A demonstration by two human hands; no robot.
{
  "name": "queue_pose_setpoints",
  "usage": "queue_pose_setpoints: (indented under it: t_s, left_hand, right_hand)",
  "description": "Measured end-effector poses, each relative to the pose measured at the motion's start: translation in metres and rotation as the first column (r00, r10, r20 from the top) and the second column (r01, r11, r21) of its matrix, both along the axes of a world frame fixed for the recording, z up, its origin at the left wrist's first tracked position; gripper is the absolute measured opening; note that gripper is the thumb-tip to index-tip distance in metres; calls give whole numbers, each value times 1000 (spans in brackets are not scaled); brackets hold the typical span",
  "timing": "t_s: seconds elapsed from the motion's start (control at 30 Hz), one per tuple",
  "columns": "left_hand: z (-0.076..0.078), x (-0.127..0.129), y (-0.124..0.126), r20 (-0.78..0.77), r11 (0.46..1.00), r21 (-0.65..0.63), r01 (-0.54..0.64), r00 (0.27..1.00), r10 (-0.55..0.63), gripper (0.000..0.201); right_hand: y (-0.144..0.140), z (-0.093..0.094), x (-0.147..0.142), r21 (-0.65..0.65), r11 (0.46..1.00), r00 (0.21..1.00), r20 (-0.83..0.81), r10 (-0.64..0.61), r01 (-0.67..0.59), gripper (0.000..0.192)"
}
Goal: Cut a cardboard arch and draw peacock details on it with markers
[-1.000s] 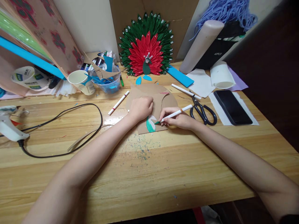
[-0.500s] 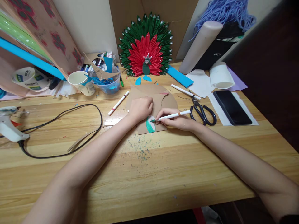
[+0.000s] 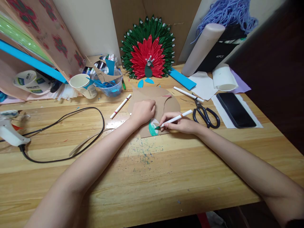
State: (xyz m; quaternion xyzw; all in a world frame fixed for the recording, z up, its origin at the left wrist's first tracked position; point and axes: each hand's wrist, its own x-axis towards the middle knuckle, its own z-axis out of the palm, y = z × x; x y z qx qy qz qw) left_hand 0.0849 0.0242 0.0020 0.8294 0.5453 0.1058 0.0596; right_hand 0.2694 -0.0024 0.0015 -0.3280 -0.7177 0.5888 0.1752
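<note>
My right hand [image 3: 177, 123] grips a white marker [image 3: 178, 118] with a green tip. The tip touches a small rounded white paper piece [image 3: 154, 127], its left and lower parts coloured green. That piece lies near the front edge of a cardboard sheet [image 3: 152, 93]. Curled into a loose fist, my left hand [image 3: 143, 111] rests on the cardboard just above and left of the piece. Whether its hidden fingers hold anything does not show. Behind the cardboard stands a green and red paper peacock [image 3: 148, 53] with a silver crown.
Scissors [image 3: 204, 114] and a phone [image 3: 236, 110] lie right of my right hand. Another marker [image 3: 120, 106] lies to the left. A glue gun [image 3: 10, 129] trails its black cord. A paper cup [image 3: 83, 86] and a plastic tub of scraps [image 3: 110, 87] stand at the back left.
The marker's tip has shifted slightly down and toward the front edge on the white piece, and its barrel is tilted more steeply. My left hand stays in place.
</note>
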Motion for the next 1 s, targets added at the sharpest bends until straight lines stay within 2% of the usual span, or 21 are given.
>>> queue_pose_setpoints:
  t_s: [0.1,0.27,0.37,0.53,0.63,0.77,0.9,1.0]
  left_hand:
    - [-1,0,0,-13,1000,3,2,1000,-2,28]
    - [-2,-1,1,-25,1000,-5,1,1000,-1,28]
    - [-1,-1,2,-28,1000,-18,-1,1000,1,28]
    - [-2,-2,2,-26,999,-32,1,1000,-2,26]
    - [0,-1,2,-18,999,-48,-6,1000,5,26]
    - [3,-1,2,-18,997,-72,-21,1000,19,26]
    - [2,-1,-1,-20,999,-42,1,1000,-2,26]
    - [-1,-3,-1,-10,999,-41,-1,1000,1,25]
  right_hand:
    - [0,0,0,34,999,999,5,-38,37,14]
    - [0,-1,0,-53,999,1000,5,-6,6,9]
    - [0,0,-1,-3,999,999,0,-51,51,14]
    - [0,2,-3,55,998,999,34,-11,9,15]
    - [-1,2,-3,130,991,998,55,-35,27,16]
    - [-1,2,-4,107,994,999,46,-8,3,16]
    - [-2,6,-6,175,983,994,79,-69,54,18]
    - [-3,7,-6,139,990,996,74,-51,40,18]
